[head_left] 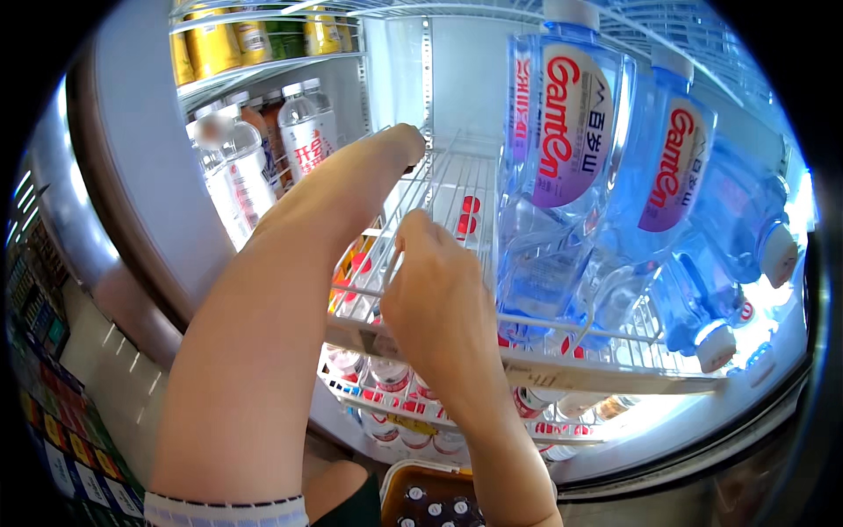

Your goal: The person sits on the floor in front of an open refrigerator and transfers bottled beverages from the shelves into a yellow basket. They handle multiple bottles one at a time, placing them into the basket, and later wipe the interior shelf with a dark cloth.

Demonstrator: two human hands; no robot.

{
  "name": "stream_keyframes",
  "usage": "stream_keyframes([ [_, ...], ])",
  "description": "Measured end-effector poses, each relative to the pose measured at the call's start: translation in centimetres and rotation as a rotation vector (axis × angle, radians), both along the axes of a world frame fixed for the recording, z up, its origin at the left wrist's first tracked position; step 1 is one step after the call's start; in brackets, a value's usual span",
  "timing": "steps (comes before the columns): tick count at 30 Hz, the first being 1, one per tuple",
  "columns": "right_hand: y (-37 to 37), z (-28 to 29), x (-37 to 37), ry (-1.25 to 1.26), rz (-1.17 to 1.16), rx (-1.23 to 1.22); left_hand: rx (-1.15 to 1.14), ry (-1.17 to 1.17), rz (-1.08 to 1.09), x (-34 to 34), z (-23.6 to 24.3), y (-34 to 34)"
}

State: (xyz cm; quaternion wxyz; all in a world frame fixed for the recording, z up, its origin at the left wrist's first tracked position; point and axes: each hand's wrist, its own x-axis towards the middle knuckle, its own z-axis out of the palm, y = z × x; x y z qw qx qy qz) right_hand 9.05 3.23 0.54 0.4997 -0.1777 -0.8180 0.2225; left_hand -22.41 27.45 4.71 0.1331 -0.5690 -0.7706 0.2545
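Observation:
Both my arms reach into a lit drinks fridge, over a white wire shelf. My left hand is farther back, its fingers curled down at the wires on the shelf's left side; what they close on is hidden. Nearer the front, my right hand is closed in a fist around a white wire divider, which shows only beside the thumb. Right of my hands, large blue-tinted water bottles with white caps stand on the same shelf. Smaller bottles with red-and-white labels show below, through the wires.
Clear bottles stand on a side shelf at the left, with yellow cans above. At the right, bottles lie tilted with white caps forward. A price rail edges the shelf. A crate of bottles sits below my arms.

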Motion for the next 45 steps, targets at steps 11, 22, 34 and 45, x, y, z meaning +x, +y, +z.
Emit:
stream_keyframes([
  [11, 0.6, -0.5, -0.1, -0.065, -0.061, 0.121, 0.654, -0.127, -0.134, 0.5, 5.4, 0.8],
  [22, 0.7, -0.5, 0.1, -0.095, -0.041, 0.115, 0.130, -0.019, 0.167, -3.2, 4.8, 0.1],
  [34, 0.1, 0.4, 0.1, -0.152, -0.104, 0.020, -0.179, 0.112, 0.187, 3.6, 6.6, -8.4],
  [45, 0.6, 0.4, 0.0, -0.133, -0.184, 0.046, -0.127, 0.162, 0.032, 5.8, 4.5, -15.4],
])
